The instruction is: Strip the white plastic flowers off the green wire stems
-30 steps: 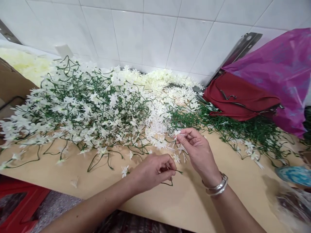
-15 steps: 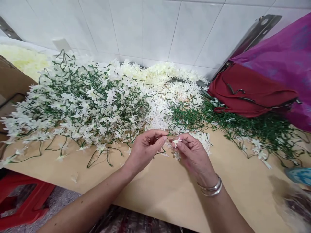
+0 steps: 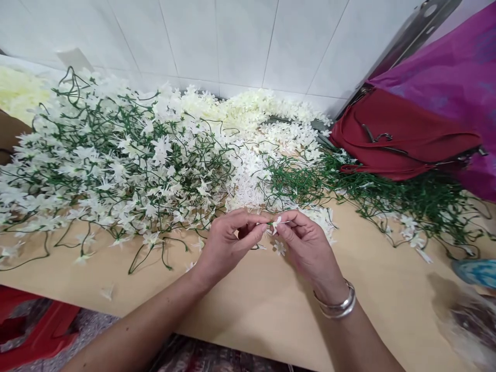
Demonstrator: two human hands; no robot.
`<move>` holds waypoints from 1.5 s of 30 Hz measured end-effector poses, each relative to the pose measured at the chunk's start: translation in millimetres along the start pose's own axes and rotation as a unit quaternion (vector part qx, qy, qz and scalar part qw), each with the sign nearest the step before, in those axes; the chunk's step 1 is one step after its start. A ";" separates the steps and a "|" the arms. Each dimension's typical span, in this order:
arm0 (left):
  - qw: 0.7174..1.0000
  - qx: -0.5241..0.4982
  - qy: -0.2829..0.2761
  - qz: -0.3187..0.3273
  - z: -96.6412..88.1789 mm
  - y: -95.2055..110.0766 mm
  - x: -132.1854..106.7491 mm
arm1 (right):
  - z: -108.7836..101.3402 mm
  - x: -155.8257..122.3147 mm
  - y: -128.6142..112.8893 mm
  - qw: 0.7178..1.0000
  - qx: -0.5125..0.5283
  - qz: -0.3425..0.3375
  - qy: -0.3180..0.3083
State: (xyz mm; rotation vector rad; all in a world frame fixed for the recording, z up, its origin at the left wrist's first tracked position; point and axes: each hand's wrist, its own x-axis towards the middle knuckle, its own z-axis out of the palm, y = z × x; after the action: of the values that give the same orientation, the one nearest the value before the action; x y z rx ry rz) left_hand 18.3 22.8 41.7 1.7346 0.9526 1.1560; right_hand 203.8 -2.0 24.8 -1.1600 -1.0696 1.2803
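Over the front part of the table, my left hand pinches a thin green artificial stem between thumb and forefinger. Close against it, my right hand holds a small white artificial flower in its fingertips. The stem's tip meets the flower's base; whether it is inside, I cannot tell. A loose white blossom lies on the table just below the fingertips. Behind my hands are a heap of loose white petals and a bunch of green stems.
A big tangled pile of white flowers on green stems covers the left. Cream blossoms line the tiled wall. At right are more stems, a red bag, a purple cloth and a clear plastic bag. A red stool stands lower left.
My hands have come closer together, bringing the green stem's tip up to the white flower. The view has shifted slightly.
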 end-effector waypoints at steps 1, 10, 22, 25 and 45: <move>1.000 0.003 -0.003 -0.001 -0.3 0.4 -0.3 | 0.7 -0.3 0.4 1.000 -0.001 0.002 -0.001; 0.999 0.035 -0.033 0.009 -1.3 -7.5 -3.8 | 7.7 -2.5 -7.4 0.998 -0.064 -0.022 0.015; 0.999 0.026 -0.043 0.004 2.7 -17.9 -3.9 | 4.5 0.5 3.9 0.999 -0.012 0.025 -0.022; 0.998 0.017 -0.059 -0.010 3.6 -18.9 -4.6 | -0.6 1.9 3.9 0.999 0.003 0.034 -0.029; 0.996 0.048 -0.070 0.032 1.7 -19.9 -3.6 | -1.0 5.0 1.3 0.995 0.062 0.055 -0.057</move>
State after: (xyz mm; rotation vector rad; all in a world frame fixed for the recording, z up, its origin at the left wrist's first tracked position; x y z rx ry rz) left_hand 16.0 26.5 22.0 1.9078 0.8855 1.0282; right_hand 204.8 2.9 23.1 -1.0752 -1.0053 1.4926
